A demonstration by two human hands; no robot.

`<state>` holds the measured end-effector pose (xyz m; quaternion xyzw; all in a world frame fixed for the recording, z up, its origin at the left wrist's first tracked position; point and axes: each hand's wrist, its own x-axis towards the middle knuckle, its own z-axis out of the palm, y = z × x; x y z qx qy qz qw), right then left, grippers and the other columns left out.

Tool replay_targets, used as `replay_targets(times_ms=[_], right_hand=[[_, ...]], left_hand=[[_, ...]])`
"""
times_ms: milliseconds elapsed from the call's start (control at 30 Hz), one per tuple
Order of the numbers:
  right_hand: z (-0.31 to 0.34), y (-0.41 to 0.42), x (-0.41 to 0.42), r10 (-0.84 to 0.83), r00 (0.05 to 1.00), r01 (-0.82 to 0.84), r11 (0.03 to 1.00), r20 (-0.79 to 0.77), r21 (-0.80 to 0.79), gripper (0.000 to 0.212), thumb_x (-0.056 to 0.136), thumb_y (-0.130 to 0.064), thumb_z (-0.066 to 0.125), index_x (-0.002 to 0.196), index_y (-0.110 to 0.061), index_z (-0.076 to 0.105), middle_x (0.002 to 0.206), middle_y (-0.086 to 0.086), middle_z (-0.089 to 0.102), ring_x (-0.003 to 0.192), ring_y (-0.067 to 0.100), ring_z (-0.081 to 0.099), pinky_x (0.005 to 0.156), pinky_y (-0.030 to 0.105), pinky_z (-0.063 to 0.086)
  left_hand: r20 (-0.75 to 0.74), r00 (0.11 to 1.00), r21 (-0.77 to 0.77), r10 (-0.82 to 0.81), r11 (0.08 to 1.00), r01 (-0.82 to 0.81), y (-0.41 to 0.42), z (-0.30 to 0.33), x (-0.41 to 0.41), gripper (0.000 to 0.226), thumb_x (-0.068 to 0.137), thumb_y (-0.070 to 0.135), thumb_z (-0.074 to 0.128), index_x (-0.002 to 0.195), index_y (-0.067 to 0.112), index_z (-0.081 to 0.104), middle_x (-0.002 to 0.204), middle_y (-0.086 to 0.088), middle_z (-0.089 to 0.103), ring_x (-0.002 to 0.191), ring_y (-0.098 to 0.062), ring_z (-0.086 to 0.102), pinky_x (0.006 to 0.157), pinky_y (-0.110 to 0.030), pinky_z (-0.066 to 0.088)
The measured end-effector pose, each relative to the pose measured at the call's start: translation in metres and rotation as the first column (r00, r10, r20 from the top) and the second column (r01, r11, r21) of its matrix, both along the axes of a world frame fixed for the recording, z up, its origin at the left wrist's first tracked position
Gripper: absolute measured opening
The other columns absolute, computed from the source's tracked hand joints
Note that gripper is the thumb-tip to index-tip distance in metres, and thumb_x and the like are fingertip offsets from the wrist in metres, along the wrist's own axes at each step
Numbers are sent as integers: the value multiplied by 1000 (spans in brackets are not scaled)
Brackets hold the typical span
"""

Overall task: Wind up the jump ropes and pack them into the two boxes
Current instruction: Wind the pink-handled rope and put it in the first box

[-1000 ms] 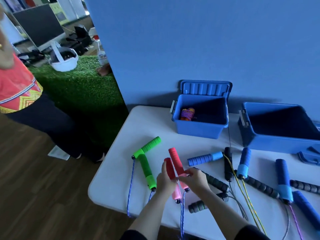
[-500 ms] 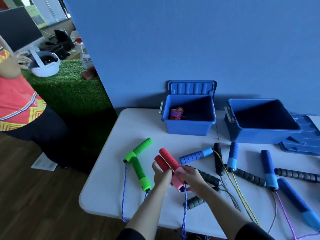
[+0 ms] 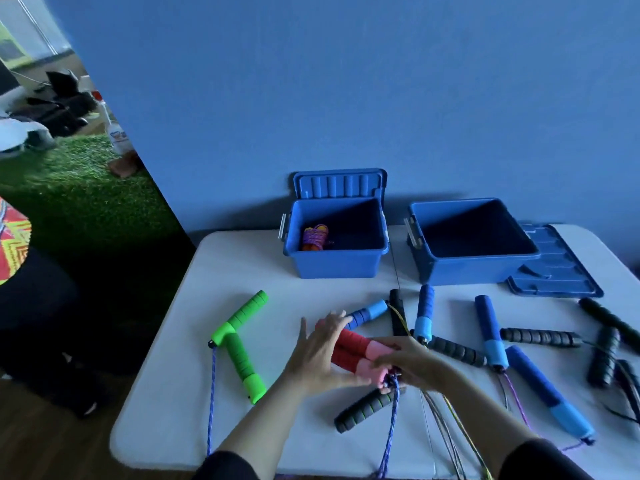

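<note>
Head camera is looking down on a white table (image 3: 180, 386) set against a blue wall. At the far left edge of the frame another person in a bright patterned top (image 3: 14, 244) is standing beside green turf. On the left part of the table a pair of green handles (image 3: 239, 344) is lying in a T shape, its blue cord hanging over the near edge. Just right of them, in the lower centre, the left hand (image 3: 318, 355) is resting with straight, spread fingers on a pair of red handles (image 3: 349, 351) lying side by side. The right hand (image 3: 408, 367) is curling its fingers around their pink ends, where a blue cord (image 3: 389, 431) is dropping off the near edge. A black handle (image 3: 363, 410) is lying just below the hands. In the upper centre, the left box (image 3: 336, 261) is sitting open with one wound rope bundle (image 3: 314, 237) inside at its left wall, its lid propped behind. Further right, the right box (image 3: 464, 268) is standing open, its lid (image 3: 554, 271) lying flat beside it. Across the right half of the table, blue handles (image 3: 490, 330) and more black handles (image 3: 540, 337) are lying loose, their cords trailing towards the near edge.
</note>
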<state>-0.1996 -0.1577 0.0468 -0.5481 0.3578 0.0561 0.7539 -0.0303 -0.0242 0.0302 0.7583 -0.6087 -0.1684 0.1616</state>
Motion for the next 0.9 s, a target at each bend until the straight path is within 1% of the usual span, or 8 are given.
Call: replay_targets(times_ms=[100,167,267,333,400,567,733,900], right_hand=[[6,-24,-17,-23,1000,24,998,-7,61,48,71,14,64,116,-2,60,118,35,54,103,47,58,90,56,49],[13,-36,-26,-28,999,26,997,21,72,50,71,14,64,116,-6,62,120,30,55,109,47,56,84,48,53],[18,-50,-44,-118,992,116,992,38,50,47,70,13,65,114,-1,59,109,25,59,90,36,62,69,40,55],[19,-55,-55,-205,978,205,979,43,21,45,70,5,66,113,5,54,94,23,59,72,29,60,57,35,52],[19,-59,-64,-305,951,304,952,53,33,43,75,3,66,114,9,49,89,24,59,66,25,59,53,31,51],[25,-66,-81,-326,937,319,945,124,71,41,73,7,69,112,9,53,103,26,60,85,28,62,71,34,55],[26,-74,-87,-341,929,335,940,142,65,38,80,-1,65,114,12,53,99,27,60,79,26,62,64,31,55],[27,-72,-81,-443,873,428,897,206,115,29,81,12,59,108,1,56,96,22,67,89,34,65,76,40,59]], left_hand=[[123,966,21,-226,974,225,-22,6,-3,94,71,77,54,146,29,25,147,10,39,139,-8,30,115,-59,-3],[171,945,16,-278,960,279,-36,8,-10,81,76,76,49,141,30,30,133,7,50,124,-14,49,116,-59,4],[181,944,6,-277,960,280,-52,14,-30,71,77,73,50,133,34,29,115,3,54,106,-21,58,101,-45,41],[177,957,57,-231,973,224,-59,18,-43,72,78,74,49,135,38,23,119,3,51,106,-21,56,86,-36,48],[159,971,86,-177,983,165,-65,19,-52,74,79,76,47,137,40,20,124,2,48,104,-21,57,81,-34,50],[126,974,60,-187,982,181,-76,21,-65,70,84,69,47,141,36,23,120,-1,45,100,-21,55,74,-28,43],[82,963,46,-255,967,252,-74,20,-72,53,88,57,39,133,42,16,119,-4,41,102,-24,49,75,-33,48],[50,972,44,-231,972,229,-75,27,-73,47,95,48,41,132,49,12,117,-8,42,86,-16,45,67,-26,38]])
